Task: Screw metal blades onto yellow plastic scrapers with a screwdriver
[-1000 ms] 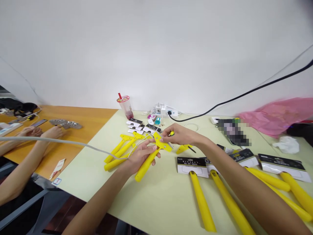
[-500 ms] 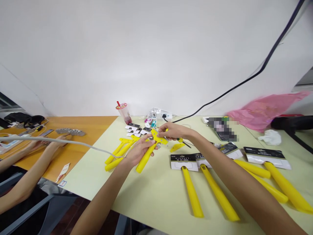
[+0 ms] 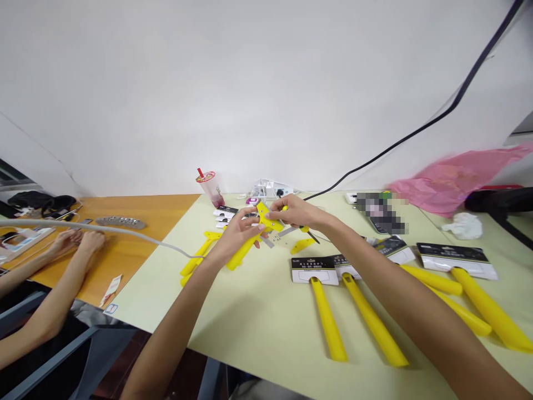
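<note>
My left hand (image 3: 240,238) is closed around the handle of a yellow scraper (image 3: 242,254), just below its head. The handle slants down toward me. My right hand (image 3: 293,212) pinches at the scraper's triangular head, fingertips against its right side. A screwdriver (image 3: 311,233) with a yellow handle and dark shaft is tucked in the same hand, its shaft pointing down to the right. What the right fingertips pinch is too small to tell. Below the hands lie a metal blade (image 3: 283,233), several small screws (image 3: 276,240) and a loose yellow head plate (image 3: 302,246).
Carded yellow scrapers (image 3: 328,319) lie to the right, and more scrapers (image 3: 199,256) to the left. Behind are a drink cup (image 3: 209,189), a power strip (image 3: 270,190) and black-and-white cards (image 3: 225,213). A white cable (image 3: 137,238) crosses on the left. A co-worker's hands (image 3: 83,244) are at the orange table.
Both my hands have risen slightly with the scraper, its handle tilting more level. The blade and screws beneath now show more. The co-worker's hands have moved left, away from the metal parts.
</note>
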Demonstrator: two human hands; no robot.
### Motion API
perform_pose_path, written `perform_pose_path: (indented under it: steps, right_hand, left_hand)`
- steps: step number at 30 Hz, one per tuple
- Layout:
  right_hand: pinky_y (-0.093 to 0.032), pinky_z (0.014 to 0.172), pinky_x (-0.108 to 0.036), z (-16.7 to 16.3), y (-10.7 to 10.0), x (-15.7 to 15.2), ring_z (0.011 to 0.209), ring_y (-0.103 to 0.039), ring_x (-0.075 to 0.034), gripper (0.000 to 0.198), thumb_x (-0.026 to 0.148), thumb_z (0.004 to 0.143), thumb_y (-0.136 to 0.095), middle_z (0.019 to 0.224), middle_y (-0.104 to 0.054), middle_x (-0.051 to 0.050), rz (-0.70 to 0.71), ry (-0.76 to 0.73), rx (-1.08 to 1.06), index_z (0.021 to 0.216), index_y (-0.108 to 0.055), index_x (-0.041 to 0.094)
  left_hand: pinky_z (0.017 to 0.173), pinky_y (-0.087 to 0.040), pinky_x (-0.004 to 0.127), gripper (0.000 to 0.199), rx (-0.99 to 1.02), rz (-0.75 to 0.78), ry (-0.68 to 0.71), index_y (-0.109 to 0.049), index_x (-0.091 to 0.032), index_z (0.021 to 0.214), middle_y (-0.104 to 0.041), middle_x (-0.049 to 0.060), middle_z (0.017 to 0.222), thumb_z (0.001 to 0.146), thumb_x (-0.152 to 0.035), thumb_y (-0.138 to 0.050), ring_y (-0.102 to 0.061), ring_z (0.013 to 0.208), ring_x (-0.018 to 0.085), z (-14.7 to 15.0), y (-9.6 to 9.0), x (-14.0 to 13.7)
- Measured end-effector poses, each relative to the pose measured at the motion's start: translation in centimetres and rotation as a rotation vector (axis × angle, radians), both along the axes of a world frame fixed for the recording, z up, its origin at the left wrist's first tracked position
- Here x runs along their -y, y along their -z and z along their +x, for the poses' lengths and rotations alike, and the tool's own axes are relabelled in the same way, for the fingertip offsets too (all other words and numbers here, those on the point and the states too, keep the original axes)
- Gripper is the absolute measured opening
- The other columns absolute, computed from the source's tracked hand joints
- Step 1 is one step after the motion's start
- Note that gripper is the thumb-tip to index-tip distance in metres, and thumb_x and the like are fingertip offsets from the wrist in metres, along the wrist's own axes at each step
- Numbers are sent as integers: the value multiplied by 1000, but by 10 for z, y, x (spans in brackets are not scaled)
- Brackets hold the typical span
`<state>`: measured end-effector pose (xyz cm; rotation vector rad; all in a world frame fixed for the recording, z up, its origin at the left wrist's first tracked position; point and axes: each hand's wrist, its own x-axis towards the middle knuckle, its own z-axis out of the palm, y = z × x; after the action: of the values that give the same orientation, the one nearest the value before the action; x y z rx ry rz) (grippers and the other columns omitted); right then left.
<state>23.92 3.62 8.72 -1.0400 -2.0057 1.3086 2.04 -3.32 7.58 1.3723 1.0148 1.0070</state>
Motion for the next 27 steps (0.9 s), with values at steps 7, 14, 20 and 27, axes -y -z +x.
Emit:
perform_pose_path:
  steps: [7,14,20,27]
  right_hand:
    - [-27,45,-24,5,-3,0,51,-33,-8,41,52,83,-83,59,-43,5,8,61,-88,72,-61,19]
    - [-26,45,-24,6,-10,1,52,-34,-8,41,48,81,-86,58,-45,4,-22,90,-148,70,-60,18]
    - [-23,44,-23,9,-14,4,51,-32,-8,38,50,82,-84,54,-40,6,-32,79,-138,74,-65,18]
    - [-29,45,-23,9,-10,1,53,-37,-8,43,55,76,-88,59,-46,5,-3,61,-134,74,-66,18]
  left_hand:
    - [107,-56,45,68,-422,577,-144,-58,-33,153,-45,13,167,89,-28,-81,-58,139,32,7,2,10]
    - [127,-36,55,48,-584,769,-30,-65,-30,148,-52,14,163,102,-18,-56,-47,153,31,9,11,6]
    - [124,-37,63,51,-590,739,-43,-72,-30,139,-55,14,161,96,-9,-55,-48,149,35,6,18,6]
    - [123,-38,62,56,-757,815,-18,-70,-35,142,-50,11,166,102,-10,-40,-45,153,33,1,23,7]
